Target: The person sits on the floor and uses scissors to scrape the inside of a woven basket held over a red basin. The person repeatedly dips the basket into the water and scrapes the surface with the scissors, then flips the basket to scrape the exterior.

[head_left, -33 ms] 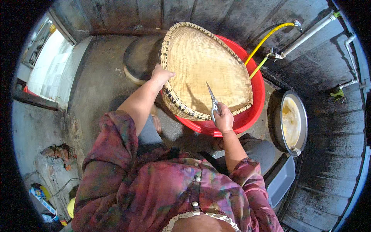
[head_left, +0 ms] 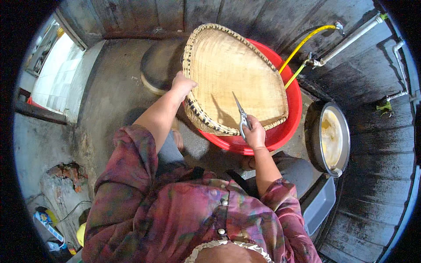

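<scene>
A wide woven bamboo basket (head_left: 245, 65), shallow and with a dark-and-light braided rim, rests tilted over a red plastic basin (head_left: 293, 98). My left hand (head_left: 183, 84) grips the basket's left rim, thumb on the inner side and the other fingers hidden behind it. In my right hand (head_left: 255, 133) is a pair of metal scissors (head_left: 242, 115), its blades closed and pointing up and away over the basket's inside. The scissors cast a shadow on the weave. Nothing lies in the basket that I can make out.
Behind the basket stands a round dark-topped object (head_left: 160, 65). A yellow hose (head_left: 302, 43) runs from a wall tap toward the basin. At right, a metal pan (head_left: 346, 144) holds cloudy yellowish liquid; a grey tray (head_left: 320, 204) lies nearer. Dark walls (head_left: 372, 175) enclose the right side.
</scene>
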`<state>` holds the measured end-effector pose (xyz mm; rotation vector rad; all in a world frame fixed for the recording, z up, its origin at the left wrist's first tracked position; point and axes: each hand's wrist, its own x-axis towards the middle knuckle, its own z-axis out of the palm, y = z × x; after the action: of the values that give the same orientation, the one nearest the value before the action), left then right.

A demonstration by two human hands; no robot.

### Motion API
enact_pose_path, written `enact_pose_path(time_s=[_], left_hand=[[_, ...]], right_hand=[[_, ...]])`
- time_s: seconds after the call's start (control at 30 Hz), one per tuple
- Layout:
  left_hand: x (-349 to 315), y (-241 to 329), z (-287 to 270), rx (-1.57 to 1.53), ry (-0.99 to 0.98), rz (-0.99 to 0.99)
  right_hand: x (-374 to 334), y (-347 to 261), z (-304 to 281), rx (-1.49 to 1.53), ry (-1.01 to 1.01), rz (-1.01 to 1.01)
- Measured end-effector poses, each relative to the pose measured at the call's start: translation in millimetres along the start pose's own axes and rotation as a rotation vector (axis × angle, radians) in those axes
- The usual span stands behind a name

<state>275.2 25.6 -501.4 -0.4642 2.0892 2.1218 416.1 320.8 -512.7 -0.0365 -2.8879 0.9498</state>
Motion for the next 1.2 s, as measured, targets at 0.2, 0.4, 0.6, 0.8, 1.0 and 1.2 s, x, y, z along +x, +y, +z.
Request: enact_pose_path(time_s=[0.2, 0.4, 0.6, 0.8, 1.0, 1.2], left_hand=[[-13.4, 27.1, -22.2, 0.388, 0.05, 0.184], [-34.8, 42.6, -27.8, 0.7, 0.149, 0.659], [-84.6, 113.5, -33.1, 0.749, 0.167, 0.575], [-86.7, 127.0, -50.9, 0.568, 0.037, 0.688], [-73.9, 107.7, -69.3, 0.422, -0.048, 0.622], [-85.3, 114.3, -70.7, 0.42, -0.057, 0.605]], right_hand=[[-8.2, -27.8, 0.9, 0.102, -0.26, 0.048], [-21.0, -23.9, 28.6, 0.356, -0.323, 0.088], [-5.0, -5.5, 43.6, 0.178, -0.216, 0.087], [59.7, 45.6, 46.3, 0.119, -0.072, 0.24], [102.1, 49.5, 79.9, 0.362, 0.17, 0.553], [116.2, -12.4, 98.7, 0.596, 0.11, 0.591]])
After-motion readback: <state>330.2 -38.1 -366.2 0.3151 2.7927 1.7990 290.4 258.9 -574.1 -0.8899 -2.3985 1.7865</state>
